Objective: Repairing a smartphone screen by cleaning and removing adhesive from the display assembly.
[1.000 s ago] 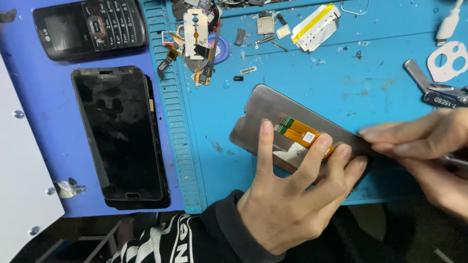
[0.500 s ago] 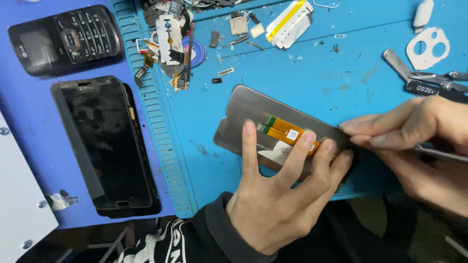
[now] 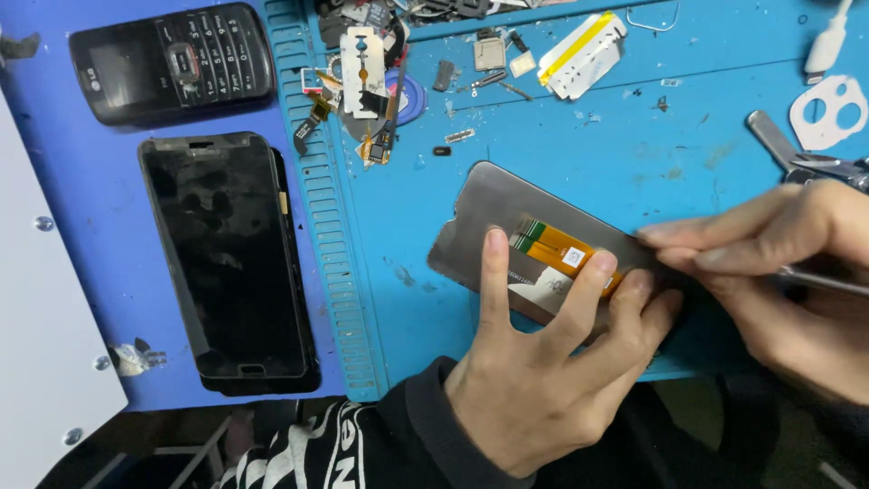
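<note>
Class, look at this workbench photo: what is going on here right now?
A person is working on a grey phone screen panel lying face down on a blue mat. The left hand presses it flat, fingers beside its orange flex cable. The right hand holds a thin metal tool at the panel's edge. A black smartphone and a keypad phone lie to the left.

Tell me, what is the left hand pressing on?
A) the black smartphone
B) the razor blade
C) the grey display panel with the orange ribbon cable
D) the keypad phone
C: the left hand lies with spread fingers on the grey display panel, one fingertip on its orange ribbon cable, while the right hand works a thin metal tool at the panel's edge.
</note>
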